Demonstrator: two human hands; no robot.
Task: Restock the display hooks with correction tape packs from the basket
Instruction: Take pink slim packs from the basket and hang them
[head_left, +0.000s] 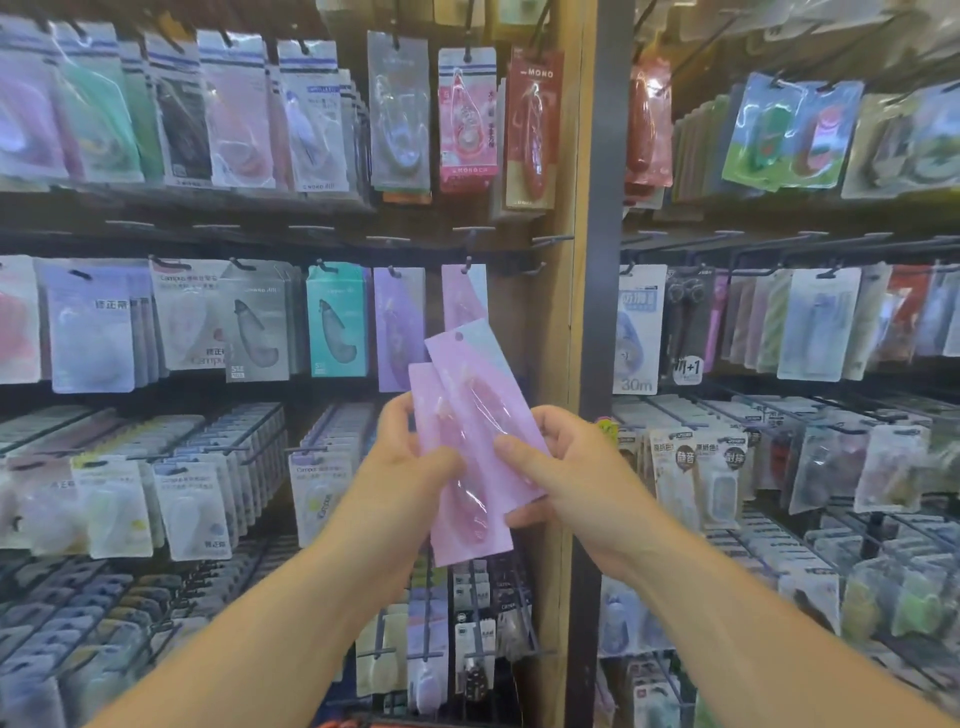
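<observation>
Two pink correction tape packs (475, 431) are fanned out in front of the display wall, tilted to the right. My left hand (410, 462) grips their left edge with the thumb on the front. My right hand (558, 467) pinches the upper pack's right edge. Just above them a matching pink pack (462, 293) hangs on a display hook (467, 262) in the middle row. To its right a bare hook (540, 267) sticks out by the wooden post. The basket is out of view.
Rows of packaged correction tapes fill hooks on both sides of a wooden post (563, 322) and dark upright (602, 260). A purple pack (397, 327) and a teal pack (337, 319) hang left of the pink one. Lower hooks jut toward me.
</observation>
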